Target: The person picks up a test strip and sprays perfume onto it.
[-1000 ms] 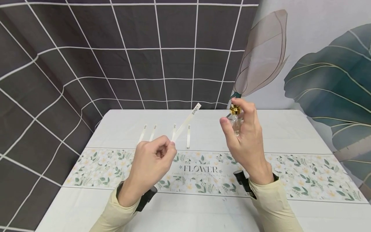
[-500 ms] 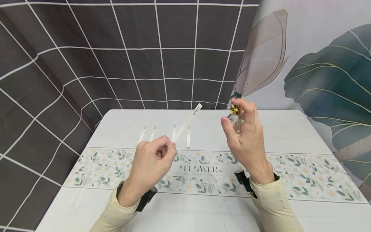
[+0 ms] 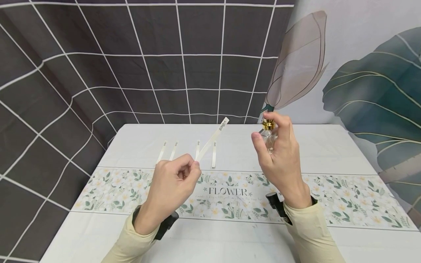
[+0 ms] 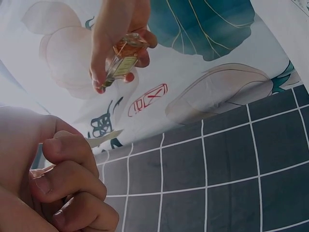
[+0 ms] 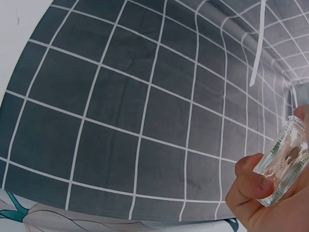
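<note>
The left hand (image 3: 174, 182) pinches a paper strip (image 3: 209, 142) by one end, the strip slanting up and away rightward. The right hand (image 3: 281, 157) grips a glass bottle (image 3: 268, 138), index fingertip at its gold top (image 3: 268, 125). Beyond the left hand, four more strips (image 3: 214, 157) lie on the table (image 3: 322, 149).

The head view looks forward and down over the white, floral-banded table (image 3: 230, 241). Both nearer wrist views face the same black, white-gridded fabric backdrop (image 4: 183, 164).
</note>
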